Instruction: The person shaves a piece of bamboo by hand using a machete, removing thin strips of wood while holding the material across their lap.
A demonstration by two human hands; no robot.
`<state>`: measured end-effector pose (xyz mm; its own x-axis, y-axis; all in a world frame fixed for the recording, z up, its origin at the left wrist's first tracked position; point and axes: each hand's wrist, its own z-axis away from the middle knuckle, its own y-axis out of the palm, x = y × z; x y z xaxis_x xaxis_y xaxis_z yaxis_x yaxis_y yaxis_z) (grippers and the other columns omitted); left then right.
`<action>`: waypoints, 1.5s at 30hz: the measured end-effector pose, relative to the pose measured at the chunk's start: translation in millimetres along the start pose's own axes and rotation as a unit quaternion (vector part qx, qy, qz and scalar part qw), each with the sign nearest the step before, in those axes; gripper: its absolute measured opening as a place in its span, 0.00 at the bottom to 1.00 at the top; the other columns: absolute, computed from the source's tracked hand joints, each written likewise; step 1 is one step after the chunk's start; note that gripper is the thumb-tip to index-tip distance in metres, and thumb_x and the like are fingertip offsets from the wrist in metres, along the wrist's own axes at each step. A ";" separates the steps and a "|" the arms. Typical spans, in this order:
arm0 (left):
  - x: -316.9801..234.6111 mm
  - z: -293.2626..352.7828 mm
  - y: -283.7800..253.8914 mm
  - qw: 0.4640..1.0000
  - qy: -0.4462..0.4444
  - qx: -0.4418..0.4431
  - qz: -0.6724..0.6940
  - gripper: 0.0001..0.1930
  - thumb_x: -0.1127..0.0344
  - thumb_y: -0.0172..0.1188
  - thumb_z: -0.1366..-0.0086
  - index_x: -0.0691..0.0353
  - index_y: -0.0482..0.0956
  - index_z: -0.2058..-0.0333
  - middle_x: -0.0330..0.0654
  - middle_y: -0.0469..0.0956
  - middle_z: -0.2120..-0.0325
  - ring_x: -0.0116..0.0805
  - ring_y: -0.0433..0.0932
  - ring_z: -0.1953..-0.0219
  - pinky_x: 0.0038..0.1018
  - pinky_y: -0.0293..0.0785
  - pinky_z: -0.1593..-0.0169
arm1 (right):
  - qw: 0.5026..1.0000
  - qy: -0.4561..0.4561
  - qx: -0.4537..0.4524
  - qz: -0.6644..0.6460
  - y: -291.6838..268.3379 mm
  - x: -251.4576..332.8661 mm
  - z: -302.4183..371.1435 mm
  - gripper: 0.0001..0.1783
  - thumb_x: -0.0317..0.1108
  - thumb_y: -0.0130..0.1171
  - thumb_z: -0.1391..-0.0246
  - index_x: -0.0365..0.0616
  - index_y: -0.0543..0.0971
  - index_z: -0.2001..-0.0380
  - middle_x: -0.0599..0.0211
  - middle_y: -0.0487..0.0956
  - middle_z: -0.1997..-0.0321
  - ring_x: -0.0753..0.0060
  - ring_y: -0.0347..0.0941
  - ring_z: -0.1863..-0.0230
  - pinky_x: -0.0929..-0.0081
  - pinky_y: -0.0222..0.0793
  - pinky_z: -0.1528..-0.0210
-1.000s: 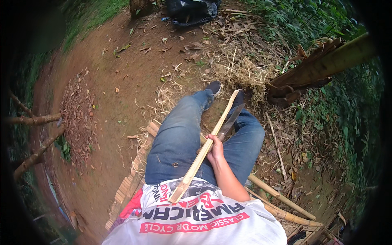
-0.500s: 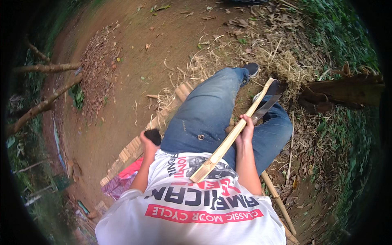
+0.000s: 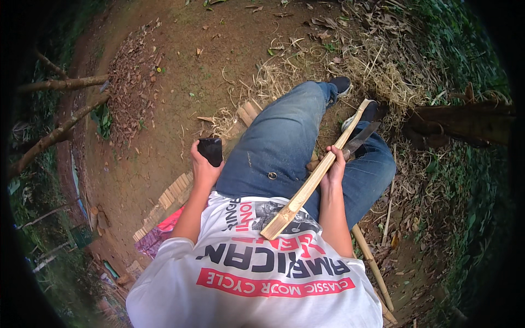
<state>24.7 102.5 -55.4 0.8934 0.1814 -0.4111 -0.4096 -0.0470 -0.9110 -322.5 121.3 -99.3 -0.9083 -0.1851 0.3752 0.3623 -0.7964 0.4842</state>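
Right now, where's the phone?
In the head view, the black phone is left of centre, in the person's left grip, beside the left leg of the blue jeans.

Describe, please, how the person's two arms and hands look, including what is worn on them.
The left hand and right hand wear no gloves. Both forearms are uncovered, below the short sleeves of a white T-shirt.
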 end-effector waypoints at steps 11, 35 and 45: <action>-8.7 -14.2 -5.6 0.999 0.017 -0.014 0.031 0.51 0.68 0.73 0.56 0.57 0.45 0.40 0.61 0.65 0.49 0.58 0.71 0.48 0.46 0.68 0.43 | 1.000 -0.008 0.002 0.007 -3.8 -3.0 -6.0 0.11 0.41 0.58 0.47 0.46 0.74 0.72 0.66 0.71 0.83 0.70 0.70 0.80 0.72 0.70 0.78; -14.5 -20.0 -2.3 0.999 0.042 -0.011 0.013 0.50 0.68 0.73 0.55 0.58 0.46 0.40 0.61 0.66 0.52 0.58 0.72 0.50 0.46 0.68 0.45 | 1.000 0.014 0.002 -0.017 -9.6 -3.8 -9.8 0.10 0.41 0.60 0.48 0.46 0.75 0.72 0.67 0.71 0.81 0.69 0.69 0.80 0.71 0.69 0.79; -15.5 -22.3 -2.9 0.999 0.049 -0.008 0.019 0.50 0.68 0.74 0.56 0.57 0.46 0.40 0.63 0.66 0.49 0.61 0.72 0.49 0.47 0.68 0.44 | 1.000 -0.003 0.004 -0.005 -4.2 -1.1 -6.6 0.10 0.41 0.60 0.48 0.46 0.75 0.72 0.68 0.70 0.81 0.70 0.68 0.80 0.71 0.69 0.78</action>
<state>16.2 78.0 -47.1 0.8915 0.0828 -0.4454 -0.4408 -0.0680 -0.8950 -324.5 121.1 -107.0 -0.9103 -0.1743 0.3754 0.3556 -0.7936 0.4938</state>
